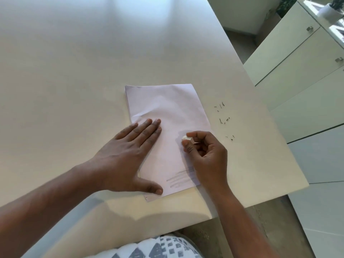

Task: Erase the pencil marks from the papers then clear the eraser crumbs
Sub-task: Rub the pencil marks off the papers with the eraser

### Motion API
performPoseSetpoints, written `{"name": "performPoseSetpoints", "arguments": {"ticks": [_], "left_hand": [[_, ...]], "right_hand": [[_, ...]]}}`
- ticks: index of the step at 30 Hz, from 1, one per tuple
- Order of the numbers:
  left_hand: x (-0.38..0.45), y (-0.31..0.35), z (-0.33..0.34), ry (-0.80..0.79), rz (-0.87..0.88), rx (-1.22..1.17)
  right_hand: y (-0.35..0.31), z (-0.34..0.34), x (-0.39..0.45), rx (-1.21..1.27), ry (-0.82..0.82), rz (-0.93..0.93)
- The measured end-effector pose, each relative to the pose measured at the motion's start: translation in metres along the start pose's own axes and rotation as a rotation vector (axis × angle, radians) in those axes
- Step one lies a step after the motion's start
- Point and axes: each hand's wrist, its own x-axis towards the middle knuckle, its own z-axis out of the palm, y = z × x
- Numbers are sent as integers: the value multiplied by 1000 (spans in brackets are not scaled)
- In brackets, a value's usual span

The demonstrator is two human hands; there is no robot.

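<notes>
A small stack of white papers (167,107) lies on the white table (74,71), slightly creased near the middle. Grey pencil marks (179,178) run across the top sheet's near right corner. My left hand (128,155) rests flat on the sheet's left side, fingers spread, pinning it down. My right hand (204,157) pinches a small white eraser (186,138) between thumb and forefinger, its tip against the paper near the right edge. Dark eraser crumbs (223,120) lie scattered on the table to the right of the papers.
The table's right edge (275,127) runs close beyond the crumbs. Pale green cabinets (297,62) stand to the right, with a potted plant (333,8) on top. A patterned grey-and-white cloth (158,246) shows at the bottom, below the table's near edge.
</notes>
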Motion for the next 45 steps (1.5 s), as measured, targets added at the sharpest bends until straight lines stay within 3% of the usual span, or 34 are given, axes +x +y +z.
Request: {"name": "performPoseSetpoints", "arguments": {"ticks": [4, 7, 11, 26, 40, 45], "left_hand": [[-1, 1, 2, 28, -5, 20], [0, -1, 3, 22, -1, 31], [0, -3, 6, 31, 2, 36], [2, -4, 6, -23, -6, 26], [3, -4, 7, -32, -18, 2], [4, -3, 6, -32, -11, 2]], "right_hand": [[-3, -3, -3, -59, -8, -83], [-9, -4, -17, -109, -105, -175], [-19, 13, -63, -39, -256, -82], [-21, 25, -56, -327, -185, -368], [-16, 15, -65, -359, -264, -457], [-14, 30, -46, -381, -217, -484]]}}
